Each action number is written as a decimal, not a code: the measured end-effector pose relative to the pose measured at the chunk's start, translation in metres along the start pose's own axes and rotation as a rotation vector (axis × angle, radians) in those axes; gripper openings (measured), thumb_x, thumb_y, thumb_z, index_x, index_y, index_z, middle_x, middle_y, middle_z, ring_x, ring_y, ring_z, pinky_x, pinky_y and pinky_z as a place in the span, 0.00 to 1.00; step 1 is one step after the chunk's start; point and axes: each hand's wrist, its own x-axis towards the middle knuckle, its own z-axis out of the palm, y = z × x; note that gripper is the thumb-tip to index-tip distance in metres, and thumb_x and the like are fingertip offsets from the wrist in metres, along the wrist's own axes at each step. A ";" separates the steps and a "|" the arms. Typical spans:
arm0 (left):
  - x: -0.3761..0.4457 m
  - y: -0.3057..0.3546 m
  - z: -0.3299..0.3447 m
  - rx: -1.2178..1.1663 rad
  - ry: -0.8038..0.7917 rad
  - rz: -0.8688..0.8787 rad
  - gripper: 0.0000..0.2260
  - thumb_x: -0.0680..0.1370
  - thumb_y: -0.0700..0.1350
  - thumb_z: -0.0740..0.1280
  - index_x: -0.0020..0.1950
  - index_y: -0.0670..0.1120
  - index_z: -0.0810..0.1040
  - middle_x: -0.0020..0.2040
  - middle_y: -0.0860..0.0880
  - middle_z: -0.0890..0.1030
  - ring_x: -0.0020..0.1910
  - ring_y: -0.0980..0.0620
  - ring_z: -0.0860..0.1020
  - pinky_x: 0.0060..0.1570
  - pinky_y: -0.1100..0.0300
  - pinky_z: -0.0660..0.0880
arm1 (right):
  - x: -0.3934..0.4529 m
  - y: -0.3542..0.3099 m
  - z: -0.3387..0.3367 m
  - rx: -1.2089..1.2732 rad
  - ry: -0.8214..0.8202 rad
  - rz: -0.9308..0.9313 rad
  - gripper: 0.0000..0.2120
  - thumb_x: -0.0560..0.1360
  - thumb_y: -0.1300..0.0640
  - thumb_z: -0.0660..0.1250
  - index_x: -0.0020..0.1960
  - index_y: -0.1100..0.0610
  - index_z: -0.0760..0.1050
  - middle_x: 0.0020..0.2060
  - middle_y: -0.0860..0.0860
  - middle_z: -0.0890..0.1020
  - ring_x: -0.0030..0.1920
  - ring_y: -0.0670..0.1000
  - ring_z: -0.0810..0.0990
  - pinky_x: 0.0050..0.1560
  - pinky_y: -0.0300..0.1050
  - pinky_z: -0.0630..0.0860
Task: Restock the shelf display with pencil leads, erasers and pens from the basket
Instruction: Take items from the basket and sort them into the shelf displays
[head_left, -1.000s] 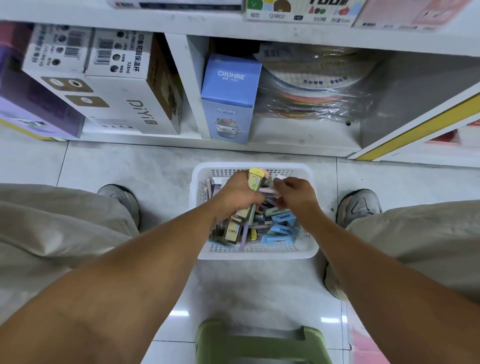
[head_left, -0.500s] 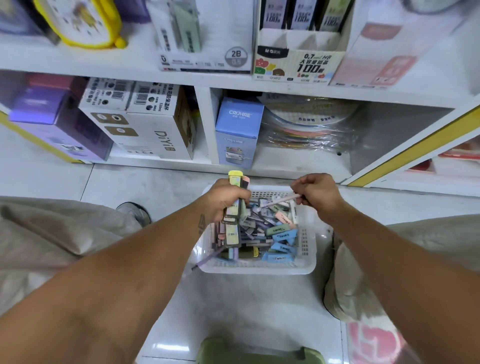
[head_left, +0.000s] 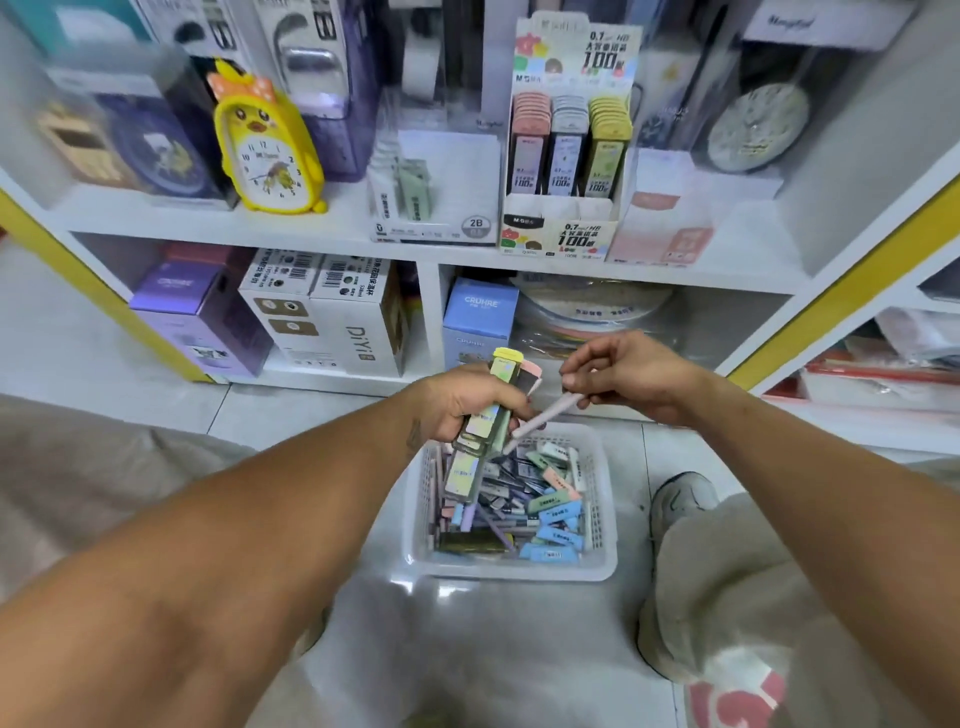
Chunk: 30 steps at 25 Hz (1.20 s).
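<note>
Left hand (head_left: 462, 402) wrapped tight round a fanned stack of slim pencil-lead cases (head_left: 480, 441), yellow cap poking out the top, lower cases splaying down toward the basket. Right hand (head_left: 631, 376) pinching the top of a pale pink pen (head_left: 543, 415) between thumb and fingertips, barrel slanting down to touch the stack. Risky bundle, by the look of it: smooth, glossy plastic cases, flat-sided and uneven in the fist, likely to slide and drop if the squeeze eases on the way up. Thin round pen, held by the tip only, apt to swivel or slip. Just below, white perforated plastic basket (head_left: 602, 530) on the tiled floor, heaped with blue, green and pink block erasers (head_left: 558, 517), more cases and pens. Well above, cardboard lead display (head_left: 569, 156) on the shelf (head_left: 311, 228), three upright rows already close-packed, so tight slotting and a possible jam or toppled neighbour.
</note>
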 end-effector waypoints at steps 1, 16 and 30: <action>-0.009 0.010 -0.001 0.001 -0.080 0.007 0.18 0.66 0.35 0.75 0.55 0.36 0.81 0.47 0.37 0.82 0.34 0.47 0.79 0.40 0.55 0.78 | -0.005 -0.012 -0.001 0.005 -0.006 -0.030 0.08 0.71 0.71 0.73 0.49 0.68 0.79 0.35 0.57 0.83 0.34 0.50 0.82 0.38 0.38 0.82; -0.124 0.160 -0.014 -0.031 0.169 0.401 0.05 0.68 0.30 0.73 0.44 0.35 0.83 0.33 0.38 0.80 0.26 0.48 0.78 0.33 0.56 0.78 | -0.053 -0.179 -0.003 0.515 0.181 -0.357 0.05 0.77 0.72 0.66 0.51 0.66 0.77 0.41 0.60 0.84 0.39 0.56 0.85 0.39 0.41 0.82; -0.090 0.191 0.027 -0.412 0.405 0.446 0.11 0.64 0.24 0.66 0.37 0.39 0.78 0.28 0.38 0.77 0.24 0.44 0.79 0.27 0.50 0.78 | -0.016 -0.217 0.046 0.702 0.365 -0.254 0.13 0.76 0.74 0.58 0.40 0.64 0.77 0.30 0.55 0.83 0.32 0.48 0.83 0.30 0.40 0.80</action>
